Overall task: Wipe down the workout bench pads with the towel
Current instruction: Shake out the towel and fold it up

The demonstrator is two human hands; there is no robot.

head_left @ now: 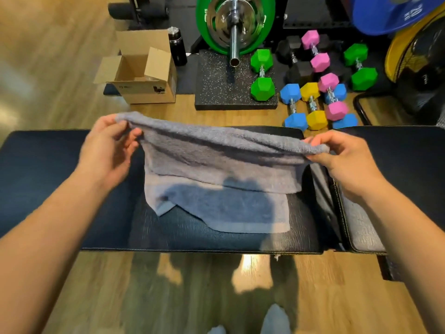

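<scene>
The padded surface [48,165] runs left to right. The grey towel [216,177] hangs over it, long axis parallel, lower edge resting on the pad. Left hand [108,148] and right hand [346,160] pinch its upper corners, equally near.

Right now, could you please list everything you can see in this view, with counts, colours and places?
towel: one, grey, held up over the bench
bench pads: two, dark, across the middle
cardboard box: one, brown, open, floor beyond bench
bottle: one, black, beside box
weight plate: one, green, on barbell
dumbbells: nine or so; green, pink, blue, yellow, black; far floor
fan: one, yellow and black, far right
left hand: grips towel's left corner
right hand: grips towel's right corner
</scene>
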